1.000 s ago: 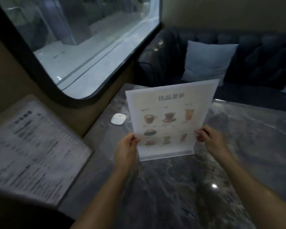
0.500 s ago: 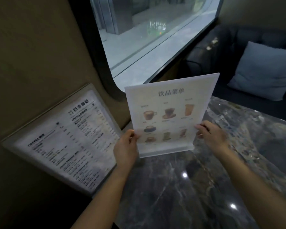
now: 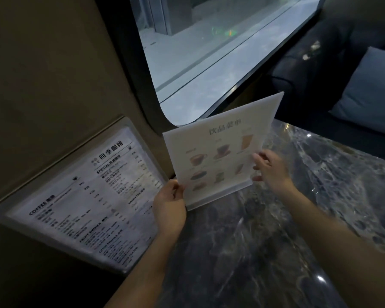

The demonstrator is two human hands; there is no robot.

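Observation:
A clear acrylic menu stand [image 3: 220, 150] with pictures of drinks is held just above the dark marble table [image 3: 265, 241], tilted with its top leaning right. My left hand [image 3: 168, 203] pinches its lower left edge with thumb on the front. My right hand [image 3: 270, 168] grips its right edge, fingers curled behind the sheet. The stand's base strip hovers close to the table near the wall.
A framed coffee menu [image 3: 87, 196] hangs on the beige wall at left. A large rounded window [image 3: 209, 52] fills the top. A dark sofa with a blue cushion [image 3: 369, 92] stands beyond the table's far edge.
The view has swung left, toward the wall menu and window. The menu stand has tilted clockwise and moved toward the wall side of the table; both hands keep their hold.

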